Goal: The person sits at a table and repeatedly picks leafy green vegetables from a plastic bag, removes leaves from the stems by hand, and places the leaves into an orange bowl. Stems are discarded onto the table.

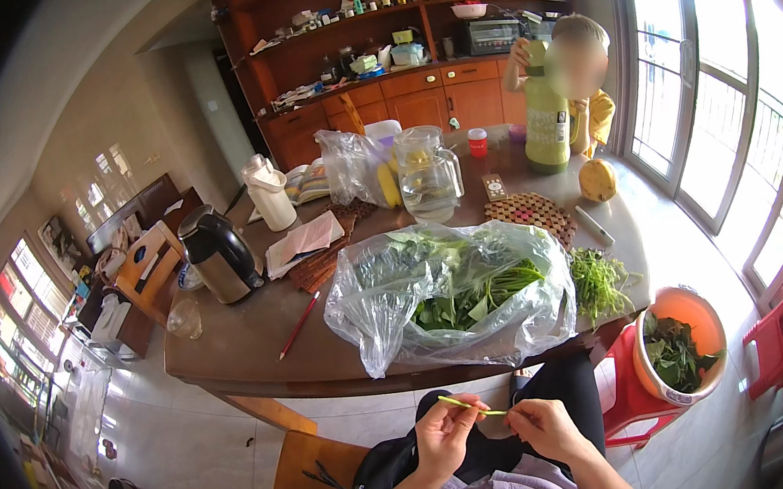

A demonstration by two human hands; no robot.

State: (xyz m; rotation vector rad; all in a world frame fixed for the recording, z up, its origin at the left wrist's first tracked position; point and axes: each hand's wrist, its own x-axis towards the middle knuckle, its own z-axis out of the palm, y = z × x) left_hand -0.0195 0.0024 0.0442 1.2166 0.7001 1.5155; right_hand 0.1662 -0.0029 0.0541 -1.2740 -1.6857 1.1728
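Over my lap, a thin green stem (464, 404) is stretched between my two hands. My left hand (446, 430) pinches it near one end between thumb and fingers. The other end is in the fingertips of my right hand (547, 426). In front of me on the table lies a clear plastic bag (378, 314), its mouth toward me, full of leafy green vegetables (459, 308). A heap of thin green stems (596, 282) rests at the bag's right side. Lower right, an orange bucket (700, 306) holds picked green leaves (677, 357).
The bucket stands on a red plastic stool (638, 395). On the table (233, 349) are an electric kettle (221, 253), a red pencil (299, 324), a glass water pitcher (430, 177) and a round wooden mat (532, 215). Across it, a person (598, 116) touches a green vacuum flask (547, 129).
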